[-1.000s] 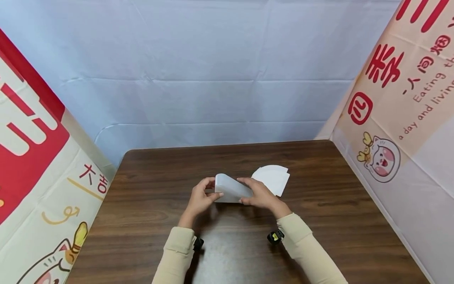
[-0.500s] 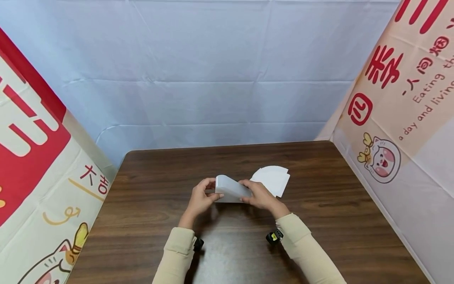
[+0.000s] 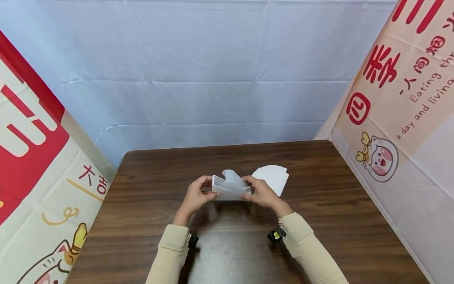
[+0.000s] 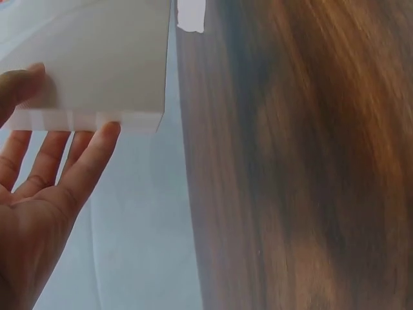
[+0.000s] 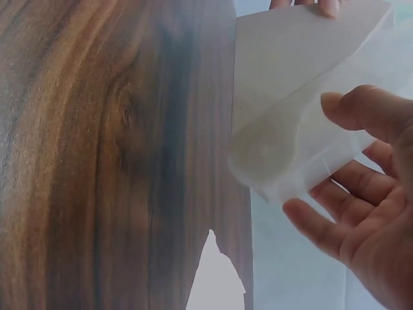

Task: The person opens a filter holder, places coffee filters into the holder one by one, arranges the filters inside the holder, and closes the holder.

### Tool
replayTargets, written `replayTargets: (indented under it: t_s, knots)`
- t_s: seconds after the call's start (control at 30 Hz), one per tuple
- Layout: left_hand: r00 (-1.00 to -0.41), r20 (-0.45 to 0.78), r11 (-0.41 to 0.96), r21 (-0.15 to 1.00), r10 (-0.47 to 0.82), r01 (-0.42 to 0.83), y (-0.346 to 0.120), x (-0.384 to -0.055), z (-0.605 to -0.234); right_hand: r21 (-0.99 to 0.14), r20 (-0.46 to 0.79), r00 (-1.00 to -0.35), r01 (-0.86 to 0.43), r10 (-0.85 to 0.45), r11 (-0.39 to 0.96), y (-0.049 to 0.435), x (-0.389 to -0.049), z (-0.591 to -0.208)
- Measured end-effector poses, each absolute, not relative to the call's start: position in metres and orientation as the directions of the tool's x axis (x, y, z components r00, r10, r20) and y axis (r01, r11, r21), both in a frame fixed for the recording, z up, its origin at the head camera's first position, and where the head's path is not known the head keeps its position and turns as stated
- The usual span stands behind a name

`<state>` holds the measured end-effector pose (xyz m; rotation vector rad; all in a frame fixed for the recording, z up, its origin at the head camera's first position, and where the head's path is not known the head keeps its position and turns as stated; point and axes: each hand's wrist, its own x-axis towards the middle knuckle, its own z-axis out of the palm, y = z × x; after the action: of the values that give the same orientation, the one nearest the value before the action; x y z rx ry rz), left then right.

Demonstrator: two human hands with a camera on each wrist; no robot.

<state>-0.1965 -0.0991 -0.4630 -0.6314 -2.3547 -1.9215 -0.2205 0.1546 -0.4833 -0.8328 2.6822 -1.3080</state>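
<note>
Both hands hold up a white box-like holder (image 3: 225, 194) with a translucent front piece, whose rounded tip (image 5: 264, 152) stands up in the middle in the head view. My left hand (image 3: 195, 196) grips the holder's left end, its thumb on the flat face and its fingertips (image 4: 111, 129) under the narrow side. My right hand (image 3: 261, 193) grips the other end. Its thumb (image 5: 361, 106) presses the translucent piece, and its fingers lie along the opposite side. A shallow V-shaped gap shows at the top, left of the rounded tip.
White fan-shaped paper sheets (image 3: 272, 178) lie on the brown wooden table (image 3: 159, 173), just behind and right of the right hand. A pale cloth (image 3: 198, 98) hangs behind the table. Printed banners (image 3: 383, 130) stand along both sides.
The holder's top, earlier a rounded sloping face, now shows a V-shaped gap with the translucent piece shifted right. My left hand has moved slightly left. The paper sheets have stayed put.
</note>
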Motion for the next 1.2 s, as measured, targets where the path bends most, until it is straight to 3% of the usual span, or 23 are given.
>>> replayTargets:
  t_s: [0.37,0.57,0.83,1.2]
  knots:
    - [-0.933,0.23,0.16,0.946,0.278,0.281,-0.111,-0.2,-0.469,-0.924,0.152,-0.905,-0.272,-0.396,0.268,0.164,-0.221,-0.495]
    - [-0.943,0.219,0.181,0.946,0.252,0.268,-0.118,-0.199,-0.473,-0.939,0.212,-0.903,-0.294,-0.375,0.178,0.169,-0.212,-0.487]
    - [-0.953,0.181,0.177,0.958,0.243,0.227,-0.123,-0.2,-0.48,-0.901,0.212,-0.926,-0.309,-0.313,0.304,0.179,-0.205,-0.49]
    - [-0.954,0.175,0.192,0.955,0.243,0.225,-0.125,-0.199,-0.479,-0.914,0.2,-0.927,-0.293,-0.317,0.28,0.178,-0.203,-0.495]
